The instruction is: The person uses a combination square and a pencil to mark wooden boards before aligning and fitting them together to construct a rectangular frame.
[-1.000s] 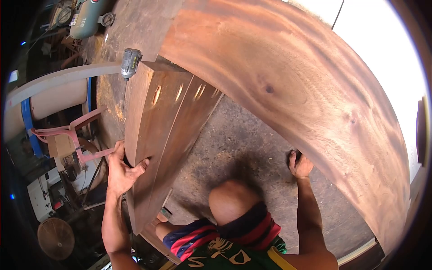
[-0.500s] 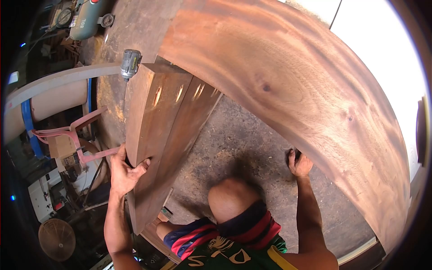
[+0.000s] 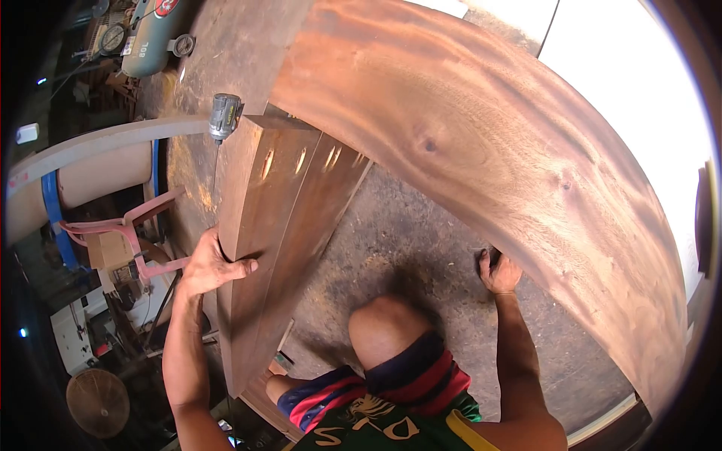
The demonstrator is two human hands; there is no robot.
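Note:
My left hand [image 3: 207,263] is closed around the left edge of a thick brown wooden board [image 3: 259,225]. Its thumb lies stretched across the board's face, while the other fingers are mostly hidden behind the edge. Slanted pocket holes with pale wood inside run near the board's far end. That end meets a large, broad wooden slab [image 3: 466,143] with wavy grain and dark knots. At the slab's near edge, my right hand [image 3: 501,272] appears curled against it, partly covered by the slab; thumb and a dark-tipped finger show.
A cordless driver [image 3: 224,116] with a long bit stands left of the board's far end, on the stained work surface [image 3: 406,225]. My bare knee [image 3: 387,331] is between my arms. An air compressor [image 3: 154,37], a pink plastic chair [image 3: 135,225] and a round fan [image 3: 98,402] are at the left.
My left thumb has straightened along the board, and the left wrist and forearm have shifted slightly left. The view has tilted a little. My right hand stays at the slab's edge.

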